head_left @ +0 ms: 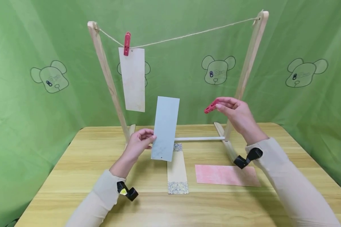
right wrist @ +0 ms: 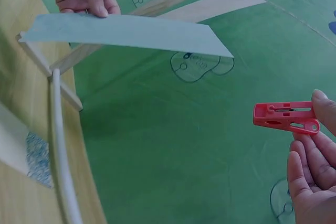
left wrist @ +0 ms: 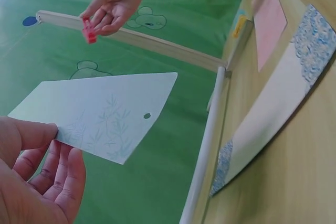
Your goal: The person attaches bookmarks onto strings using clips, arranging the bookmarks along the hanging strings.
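Blue card (head_left: 165, 127) in left hand (head_left: 137, 143), upright

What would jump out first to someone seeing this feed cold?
The pale blue card held upright over the table's middle, pinched at its edge by the left hand. Right of it, the right hand holds a red clothespin in the air. Behind, a cream card hangs from the string by another red peg.

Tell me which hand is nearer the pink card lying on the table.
Right. The right hand holds a red clothespin in the air above and behind the pink card; the left hand, holding the blue card, is farther off to its left.
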`<state>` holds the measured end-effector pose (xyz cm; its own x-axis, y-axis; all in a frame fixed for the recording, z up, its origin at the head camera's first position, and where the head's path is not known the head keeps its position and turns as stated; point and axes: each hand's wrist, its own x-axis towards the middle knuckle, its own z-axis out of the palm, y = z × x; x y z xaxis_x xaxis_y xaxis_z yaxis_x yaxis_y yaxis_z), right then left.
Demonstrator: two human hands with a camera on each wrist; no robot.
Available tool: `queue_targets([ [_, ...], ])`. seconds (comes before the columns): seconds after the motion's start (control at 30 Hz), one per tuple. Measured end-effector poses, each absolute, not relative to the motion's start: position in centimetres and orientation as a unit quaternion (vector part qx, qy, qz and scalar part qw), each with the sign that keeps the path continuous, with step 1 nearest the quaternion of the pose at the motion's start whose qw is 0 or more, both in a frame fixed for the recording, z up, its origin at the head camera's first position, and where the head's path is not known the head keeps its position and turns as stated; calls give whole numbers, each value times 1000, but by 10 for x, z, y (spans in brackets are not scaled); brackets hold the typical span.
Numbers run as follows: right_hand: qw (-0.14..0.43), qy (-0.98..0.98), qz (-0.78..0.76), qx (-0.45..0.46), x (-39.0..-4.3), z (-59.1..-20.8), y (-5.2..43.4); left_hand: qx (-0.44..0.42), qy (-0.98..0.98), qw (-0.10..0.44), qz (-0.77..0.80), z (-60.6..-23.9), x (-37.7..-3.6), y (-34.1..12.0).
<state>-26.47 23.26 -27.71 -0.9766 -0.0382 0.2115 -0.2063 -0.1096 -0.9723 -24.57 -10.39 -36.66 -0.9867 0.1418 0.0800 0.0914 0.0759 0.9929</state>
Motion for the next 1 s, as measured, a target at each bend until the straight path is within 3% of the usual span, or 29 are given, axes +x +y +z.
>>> queue_targets([
  [1.0,110,-697,685,180,-288,-160,164,87,708,-31,701,-320,-269,-88],
])
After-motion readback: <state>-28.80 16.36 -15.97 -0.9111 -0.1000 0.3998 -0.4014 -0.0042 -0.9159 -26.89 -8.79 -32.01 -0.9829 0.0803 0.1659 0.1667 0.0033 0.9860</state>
